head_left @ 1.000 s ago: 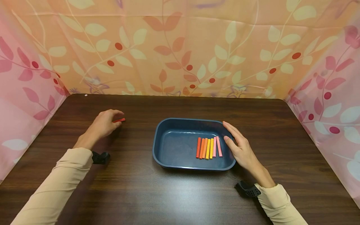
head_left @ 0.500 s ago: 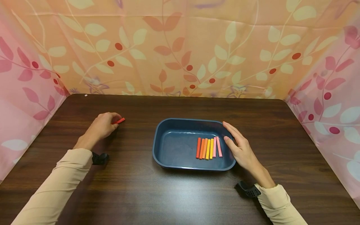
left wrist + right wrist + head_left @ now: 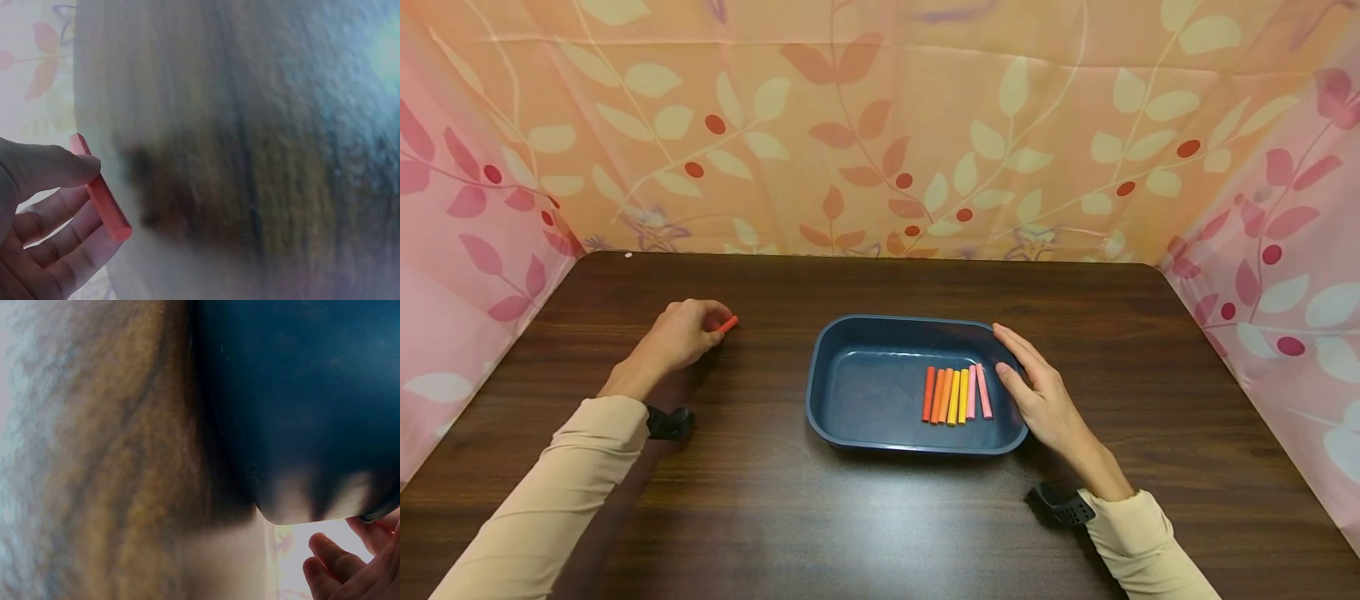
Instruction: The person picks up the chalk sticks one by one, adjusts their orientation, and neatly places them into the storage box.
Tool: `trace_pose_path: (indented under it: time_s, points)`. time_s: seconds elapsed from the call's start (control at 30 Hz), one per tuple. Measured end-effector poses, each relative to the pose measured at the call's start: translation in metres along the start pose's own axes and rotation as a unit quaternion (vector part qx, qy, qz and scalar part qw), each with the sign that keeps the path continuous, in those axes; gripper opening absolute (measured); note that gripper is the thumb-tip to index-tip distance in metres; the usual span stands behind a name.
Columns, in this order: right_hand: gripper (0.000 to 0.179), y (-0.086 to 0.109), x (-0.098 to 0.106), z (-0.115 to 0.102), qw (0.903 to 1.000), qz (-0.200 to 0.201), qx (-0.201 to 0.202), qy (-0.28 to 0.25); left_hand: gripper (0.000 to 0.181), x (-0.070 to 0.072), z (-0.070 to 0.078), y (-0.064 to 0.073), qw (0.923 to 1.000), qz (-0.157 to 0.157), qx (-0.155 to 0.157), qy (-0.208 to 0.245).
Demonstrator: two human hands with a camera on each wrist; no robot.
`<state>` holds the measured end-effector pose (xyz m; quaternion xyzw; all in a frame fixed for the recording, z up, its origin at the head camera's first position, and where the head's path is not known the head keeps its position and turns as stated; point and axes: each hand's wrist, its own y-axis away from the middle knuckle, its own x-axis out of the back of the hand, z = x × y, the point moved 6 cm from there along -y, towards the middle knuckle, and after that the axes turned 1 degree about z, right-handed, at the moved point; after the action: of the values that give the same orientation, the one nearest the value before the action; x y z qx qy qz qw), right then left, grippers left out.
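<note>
In the head view my left hand (image 3: 679,335) is over the left side of the table. It pinches a short red stick (image 3: 107,199), faceted and blunt-ended like a crayon or chalk, between thumb and fingertips. On the right, my right hand (image 3: 1047,400) rests at the right end of a dark blue tray (image 3: 865,451), its thumb over the rim and its fingers extended along the corner. A row of similar sticks (image 3: 952,397) lies side by side in the tray's right half: red, orange, yellow and pink. The right wrist view shows loose fingers (image 3: 337,559) beside the tray wall.
A dark wood-grain table (image 3: 880,525) carries the tray near its middle. Patterned cloth (image 3: 880,125) hangs behind and at both sides. One small white spot (image 3: 628,255) shows at the far left edge.
The left fingers have closed on the red stick and turned it to a steeper slant, shifting slightly right. My right hand and the tray have stayed in place.
</note>
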<state>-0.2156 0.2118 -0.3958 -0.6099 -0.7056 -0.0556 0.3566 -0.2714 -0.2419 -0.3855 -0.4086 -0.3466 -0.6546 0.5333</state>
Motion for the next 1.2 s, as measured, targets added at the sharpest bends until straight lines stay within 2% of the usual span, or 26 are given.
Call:
trace_pose_path:
  time_s: [0.2,0.4,1.2]
  points:
    - [0.048,0.0,0.001,-0.002,1.0,0.003,0.001,-0.001,0.033,0.004,0.007,0.0,0.9998,-0.007,0.004,0.015]
    - [0.048,0.0,0.001,-0.001,1.0,0.0,0.0,0.002,0.034,0.007,0.016,0.0,0.9997,-0.001,0.004,0.024]
    - [0.048,0.0,0.0,-0.002,1.0,-0.004,-0.006,-0.002,0.034,0.013,0.046,0.006,0.9979,0.016,-0.023,0.059]
